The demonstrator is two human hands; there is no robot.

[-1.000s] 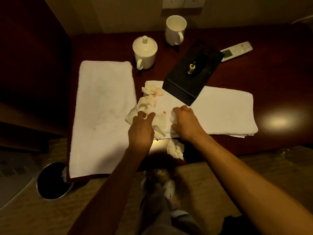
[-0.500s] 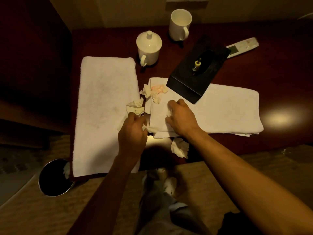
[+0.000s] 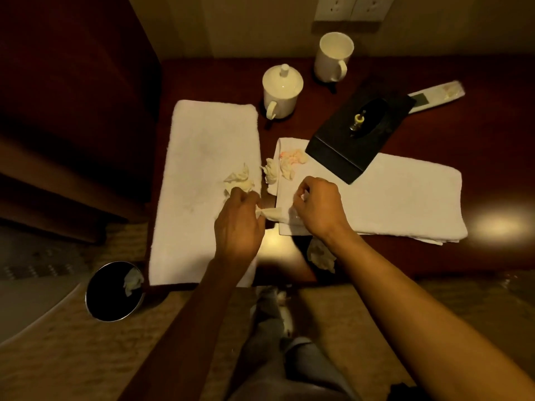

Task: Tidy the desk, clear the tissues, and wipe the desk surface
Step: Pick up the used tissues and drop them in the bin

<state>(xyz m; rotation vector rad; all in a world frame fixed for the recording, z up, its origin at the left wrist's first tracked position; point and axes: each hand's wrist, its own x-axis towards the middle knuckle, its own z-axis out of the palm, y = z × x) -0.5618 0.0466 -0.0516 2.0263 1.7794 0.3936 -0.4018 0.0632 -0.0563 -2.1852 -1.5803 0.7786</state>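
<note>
My left hand (image 3: 238,224) grips a crumpled tissue (image 3: 240,180) over the right edge of the long white towel (image 3: 202,175), and a strip of tissue (image 3: 272,214) stretches from it to my right hand (image 3: 317,208). My right hand, fingers curled, pinches a small scrap on the folded towel (image 3: 405,195). A pink-stained tissue (image 3: 291,160) and a white one (image 3: 270,173) lie at that towel's left end. Another tissue (image 3: 320,254) sits near the desk's front edge, partly under my right forearm.
A black tissue box (image 3: 359,131) overlaps the folded towel. Behind stand a lidded cup (image 3: 282,91), an open mug (image 3: 333,57) and a remote (image 3: 437,95). A round bin (image 3: 114,292) on the floor at the left holds a tissue. The dark desk (image 3: 492,140) extends right.
My left hand has drawn its tissue leftward onto the long towel. My right hand has stayed on the folded towel's left part, still curled.
</note>
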